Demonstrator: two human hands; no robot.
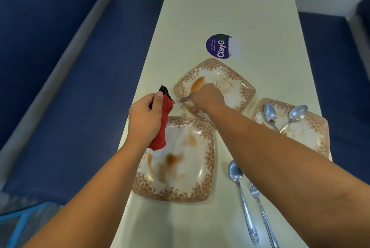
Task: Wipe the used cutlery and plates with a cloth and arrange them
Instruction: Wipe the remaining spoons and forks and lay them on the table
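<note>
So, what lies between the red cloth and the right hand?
Head view: the handle of the fork the right hand grips, toward the red cloth, over the far plate's rim.

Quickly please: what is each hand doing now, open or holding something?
Left hand: grips the red cloth.
Right hand: holds a fork.

From where I stand, the right grip [207, 96] covers the middle of the upper fork [217, 83]; only the tines and handle tip show. The left grip [144, 121] hides part of the red cloth [167, 119]. A forearm covers one corner of the right plate [309, 134]. The small print on the sticker [217, 46] is unreadable. The lower fork [264, 217] runs off the bottom edge.
</note>
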